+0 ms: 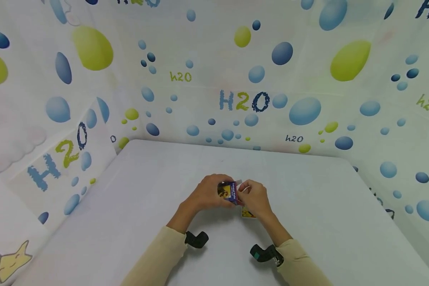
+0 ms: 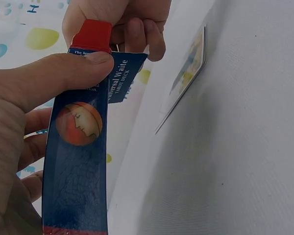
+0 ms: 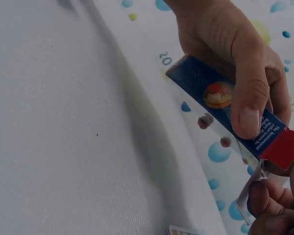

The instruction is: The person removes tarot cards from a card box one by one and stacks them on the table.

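Note:
My left hand (image 1: 211, 193) grips a dark blue tarot card box (image 2: 76, 171) above the table, thumb along its narrow side and fingers behind. A round face picture and the words "Universal Waite Tarot Deck" show on the box. At its opened end a red tab (image 2: 93, 34) sticks up and a blue end flap (image 2: 123, 77) is folded out. My right hand (image 1: 256, 197) is at that end, its curled fingers pinching the flap. A thin stack of cards (image 2: 192, 63) lies on the table below the right hand, partly hidden by it in the head view.
The white table (image 1: 146, 190) stretches around both hands. Behind it and at the sides hang white sheets (image 1: 207, 43) with blue and green drops. Black wrist mounts (image 1: 197, 240) jut inward from both sleeves, low over the table.

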